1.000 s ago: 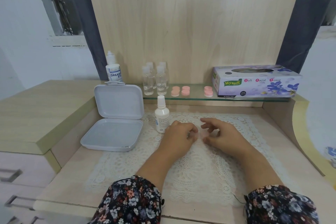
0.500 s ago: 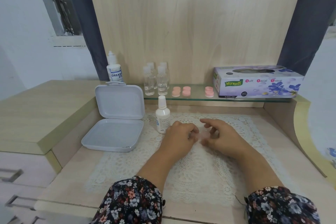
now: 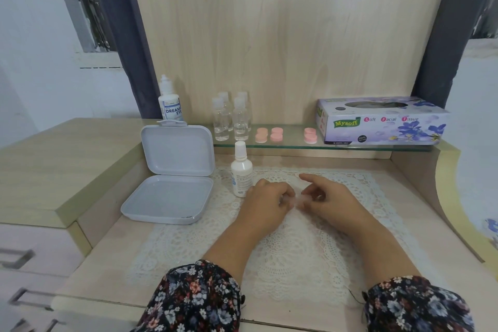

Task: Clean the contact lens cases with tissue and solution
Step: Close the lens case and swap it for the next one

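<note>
1. A small translucent contact lens case (image 3: 296,200) is pinched between the curled left hand (image 3: 269,201) and right hand (image 3: 327,199) over the white lace mat (image 3: 296,256) at mid-desk.
2. The upright white solution bottle (image 3: 241,174), just beside the left hand, could be toppled.
3. Pink lens cases (image 3: 269,135) are left on the glass shelf (image 3: 293,145).

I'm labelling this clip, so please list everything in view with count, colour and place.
Solution bottle: 1, white, back left ledge.
Clear bottles: 4, glass shelf.
Lens cases: 3 pairs, pink, shelf.
Tissue box: 1, purple floral, shelf right.
Storage box: 1, pale grey, lid open, desk left.
Spray bottle: 1, white, on lace mat.
Left hand, right hand: together pinching a small pale item, unclear what.
</note>
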Action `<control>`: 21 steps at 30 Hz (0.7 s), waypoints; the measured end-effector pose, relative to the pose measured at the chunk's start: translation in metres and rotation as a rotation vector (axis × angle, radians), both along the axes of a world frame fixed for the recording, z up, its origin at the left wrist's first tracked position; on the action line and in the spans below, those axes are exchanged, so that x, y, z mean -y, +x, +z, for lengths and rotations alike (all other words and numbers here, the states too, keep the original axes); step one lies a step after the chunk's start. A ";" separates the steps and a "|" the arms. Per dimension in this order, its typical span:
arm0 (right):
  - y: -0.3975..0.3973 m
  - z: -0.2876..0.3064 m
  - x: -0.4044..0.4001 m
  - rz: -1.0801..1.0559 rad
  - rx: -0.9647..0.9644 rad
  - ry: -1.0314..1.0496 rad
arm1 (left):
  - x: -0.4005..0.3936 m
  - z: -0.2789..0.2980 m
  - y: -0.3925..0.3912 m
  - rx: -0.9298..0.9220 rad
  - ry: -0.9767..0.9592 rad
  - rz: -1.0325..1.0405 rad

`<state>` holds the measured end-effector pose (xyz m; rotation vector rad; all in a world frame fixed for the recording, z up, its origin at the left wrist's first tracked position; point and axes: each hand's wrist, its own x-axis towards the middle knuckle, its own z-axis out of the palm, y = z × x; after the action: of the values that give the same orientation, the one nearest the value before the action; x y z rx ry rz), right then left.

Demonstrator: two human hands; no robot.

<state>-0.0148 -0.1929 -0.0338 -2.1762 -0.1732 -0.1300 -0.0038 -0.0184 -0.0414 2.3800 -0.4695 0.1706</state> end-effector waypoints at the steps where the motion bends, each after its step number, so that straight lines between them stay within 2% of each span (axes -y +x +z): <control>1: 0.000 0.001 0.000 -0.012 -0.002 0.000 | 0.000 0.001 0.000 0.000 -0.001 0.005; 10: 0.000 -0.001 0.002 0.064 -0.121 0.080 | 0.000 0.002 -0.002 0.014 0.007 0.008; 21: 0.000 0.001 -0.004 -0.023 -0.019 0.048 | 0.001 0.004 -0.002 -0.001 -0.009 0.006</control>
<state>-0.0150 -0.1887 -0.0324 -2.1312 -0.1332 -0.1257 -0.0057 -0.0192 -0.0378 2.3727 -0.4607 0.1734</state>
